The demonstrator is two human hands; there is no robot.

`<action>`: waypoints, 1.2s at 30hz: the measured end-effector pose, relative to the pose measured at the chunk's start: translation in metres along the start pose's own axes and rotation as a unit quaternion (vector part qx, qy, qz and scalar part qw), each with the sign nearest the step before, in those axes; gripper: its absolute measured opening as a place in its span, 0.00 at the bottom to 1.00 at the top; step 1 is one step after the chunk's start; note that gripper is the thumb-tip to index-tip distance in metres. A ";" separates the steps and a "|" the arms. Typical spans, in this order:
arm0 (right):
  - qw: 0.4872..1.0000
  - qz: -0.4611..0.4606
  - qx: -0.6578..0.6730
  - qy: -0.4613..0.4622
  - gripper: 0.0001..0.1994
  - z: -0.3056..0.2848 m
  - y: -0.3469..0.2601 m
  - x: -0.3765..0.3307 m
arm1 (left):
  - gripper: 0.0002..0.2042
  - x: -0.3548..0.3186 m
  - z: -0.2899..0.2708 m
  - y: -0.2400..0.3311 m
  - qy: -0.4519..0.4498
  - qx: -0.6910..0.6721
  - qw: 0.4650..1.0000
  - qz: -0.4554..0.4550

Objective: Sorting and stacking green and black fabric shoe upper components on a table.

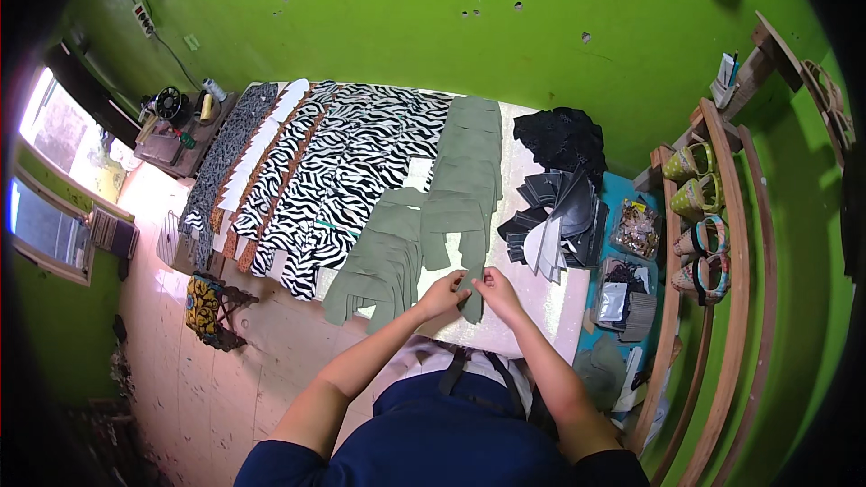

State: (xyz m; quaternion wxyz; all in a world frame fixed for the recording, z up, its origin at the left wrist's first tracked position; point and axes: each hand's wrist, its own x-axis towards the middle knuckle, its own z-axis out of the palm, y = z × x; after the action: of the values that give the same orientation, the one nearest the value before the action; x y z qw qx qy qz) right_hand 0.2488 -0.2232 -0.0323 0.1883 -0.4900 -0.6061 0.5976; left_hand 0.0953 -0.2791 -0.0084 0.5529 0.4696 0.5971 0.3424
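- Pinching the olive-green piece (472, 310), the left hand (444, 296) and right hand (499, 296) are grasping it with fingers and thumbs from either side, just above the near part of the table (532, 311).
- Its long axis is running near to far, almost straight away from the person; the narrow lower end is pointing toward the body, the other toward the olive-green stacks (460, 203).
- Dark cut pieces (577, 216) are lying to the right, well apart.
- Zebra-striped pieces (361, 140) are spreading leftward.
- Beyond, a green wall (388, 18) is rising.
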 end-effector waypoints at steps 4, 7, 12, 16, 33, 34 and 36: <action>0.999 0.002 -0.007 -0.033 0.11 -0.009 -0.001 0.010 | 0.19 0.013 -0.013 -0.006 -0.014 0.007 1.000 0.010; 0.949 0.044 -0.311 0.026 0.14 -0.029 -0.042 -0.006 | 0.16 0.023 -0.039 -0.004 0.071 0.084 0.993 0.033; 0.853 0.025 -0.501 0.148 0.12 -0.031 -0.060 -0.006 | 0.15 0.045 -0.084 0.003 0.187 0.172 0.965 0.068; 0.921 -0.084 -0.315 0.213 0.13 -0.013 -0.066 0.040 | 0.14 0.068 -0.108 0.013 0.253 0.266 0.926 0.084; 0.852 -0.189 -0.478 0.099 0.27 0.011 -0.090 0.121 | 0.07 0.103 -0.124 0.020 0.189 0.338 0.918 0.084; 0.853 -0.188 -0.477 0.098 0.27 0.010 -0.089 0.122 | 0.06 0.104 -0.124 0.020 0.188 0.344 0.916 0.079; 0.824 -0.217 -0.510 0.117 0.16 0.009 -0.088 0.124 | 0.04 0.106 -0.126 0.021 0.188 0.351 0.914 0.073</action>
State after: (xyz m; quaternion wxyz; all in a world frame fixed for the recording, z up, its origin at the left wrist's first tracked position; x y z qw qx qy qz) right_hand 0.1534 -0.1090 0.0010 0.1054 -0.4382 -0.8886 0.0853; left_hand -0.0195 -0.1585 -0.0056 0.2039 0.6027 0.7358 0.2317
